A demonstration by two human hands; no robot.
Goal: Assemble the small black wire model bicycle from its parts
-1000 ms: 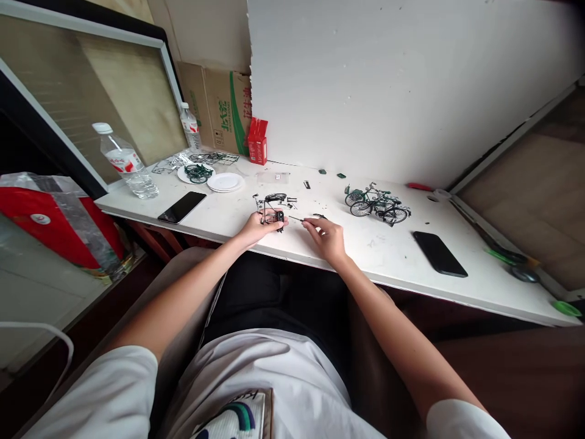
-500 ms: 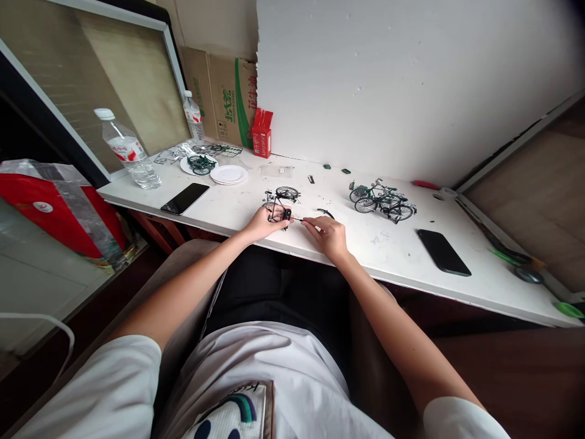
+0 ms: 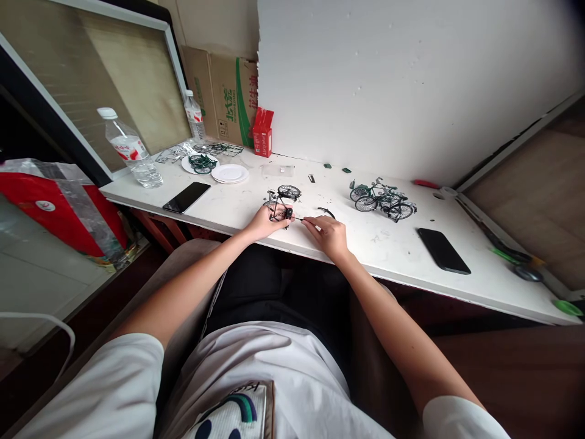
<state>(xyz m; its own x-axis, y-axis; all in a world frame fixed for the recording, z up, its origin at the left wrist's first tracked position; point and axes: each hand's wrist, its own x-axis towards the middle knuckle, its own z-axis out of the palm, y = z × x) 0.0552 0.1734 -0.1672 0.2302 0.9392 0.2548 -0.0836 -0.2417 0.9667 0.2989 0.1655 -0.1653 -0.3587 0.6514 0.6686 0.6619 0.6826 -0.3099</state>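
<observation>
Near the tabletop's front edge [image 3: 388, 259], your left hand [image 3: 265, 224] has its fingers clamped on the black model bicycle [image 3: 280, 210]. Your right hand's [image 3: 329, 235] fingertips pinch a thin dark rod [image 3: 297, 218] pointing at it.

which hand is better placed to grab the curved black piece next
Right, I'd judge. The right hand is close to the curved black piece, though it pinches a thin rod; the left hand is farther off, holding the small black bicycle.

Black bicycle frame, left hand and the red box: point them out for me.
Black bicycle frame [image 3: 275, 205]: head view, thin tube.
Left hand [image 3: 262, 224]: head view, back.
Red box [image 3: 262, 142]: head view, front.
</observation>
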